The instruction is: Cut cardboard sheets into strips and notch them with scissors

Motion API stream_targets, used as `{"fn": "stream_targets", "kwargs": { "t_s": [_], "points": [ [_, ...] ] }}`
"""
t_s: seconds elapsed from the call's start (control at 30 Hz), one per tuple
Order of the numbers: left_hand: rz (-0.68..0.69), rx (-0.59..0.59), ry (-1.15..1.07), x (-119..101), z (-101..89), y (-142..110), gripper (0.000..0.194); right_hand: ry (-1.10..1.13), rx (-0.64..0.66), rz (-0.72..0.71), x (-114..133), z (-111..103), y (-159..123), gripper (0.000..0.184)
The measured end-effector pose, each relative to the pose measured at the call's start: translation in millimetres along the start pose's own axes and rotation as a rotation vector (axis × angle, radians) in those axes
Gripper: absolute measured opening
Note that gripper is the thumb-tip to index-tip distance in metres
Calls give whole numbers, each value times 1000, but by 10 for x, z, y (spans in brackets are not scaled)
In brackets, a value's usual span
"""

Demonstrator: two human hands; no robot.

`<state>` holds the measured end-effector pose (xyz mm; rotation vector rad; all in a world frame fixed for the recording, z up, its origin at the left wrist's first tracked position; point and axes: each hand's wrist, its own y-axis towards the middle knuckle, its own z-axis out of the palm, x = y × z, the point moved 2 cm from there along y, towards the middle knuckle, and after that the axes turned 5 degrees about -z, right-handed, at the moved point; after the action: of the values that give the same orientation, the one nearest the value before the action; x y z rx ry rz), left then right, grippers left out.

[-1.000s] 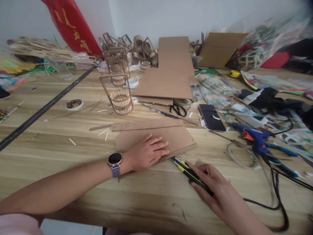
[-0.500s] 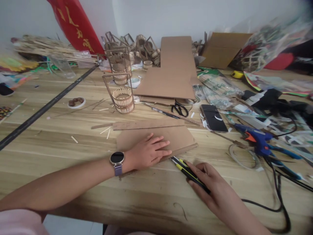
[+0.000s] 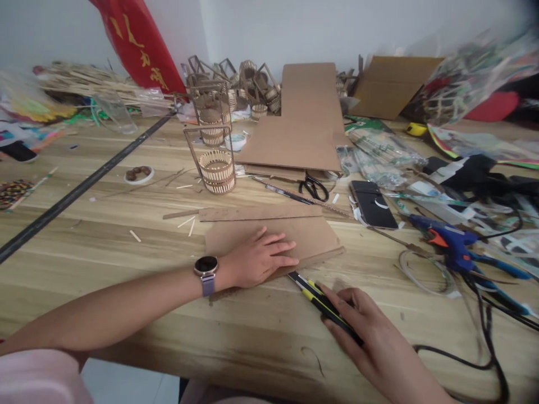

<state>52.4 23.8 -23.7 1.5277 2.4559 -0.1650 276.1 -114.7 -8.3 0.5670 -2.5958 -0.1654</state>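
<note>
My left hand (image 3: pixel 261 261) lies flat with spread fingers on a piece of brown cardboard (image 3: pixel 307 233), pressing it to the wooden table. A narrow cardboard strip (image 3: pixel 326 257) runs along the near edge, partly hidden under that hand. My right hand (image 3: pixel 362 325) is wrapped round a black and yellow utility knife (image 3: pixel 322 303). The knife's blade points up and left, with its tip close to the near edge of the strip, just below my left fingertips. Whether the tip touches the strip I cannot tell. Another cardboard strip (image 3: pixel 261 212) lies across the far edge.
Beyond the cardboard stands a small slatted basket (image 3: pixel 217 171) with a tall handle. Scissors (image 3: pixel 315 187), a phone (image 3: pixel 373 205) and a blue glue gun (image 3: pixel 452 241) with a trailing cord lie to the right. Large cardboard sheets (image 3: pixel 295 134) rest behind. A black bar (image 3: pixel 96 168) crosses the left side.
The view has shifted slightly, so everything appears a little further right. The knife tip has moved slightly left along the strip's near edge. My left hand stays pressed on the cardboard.
</note>
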Motion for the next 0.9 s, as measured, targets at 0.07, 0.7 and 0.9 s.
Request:
{"fn": "stream_targets", "kwargs": {
  "t_s": [0.07,0.7,0.9],
  "points": [
    [0,9,12,-4,0,9,40,8,4,2,15,2,18,41],
    [-31,39,-3,-57,-54,10,39,-1,93,-14,7,74,-45,46],
    [3,34,-3,-36,-99,-16,39,25,49,-1,46,20,39,43]
  ]
}}
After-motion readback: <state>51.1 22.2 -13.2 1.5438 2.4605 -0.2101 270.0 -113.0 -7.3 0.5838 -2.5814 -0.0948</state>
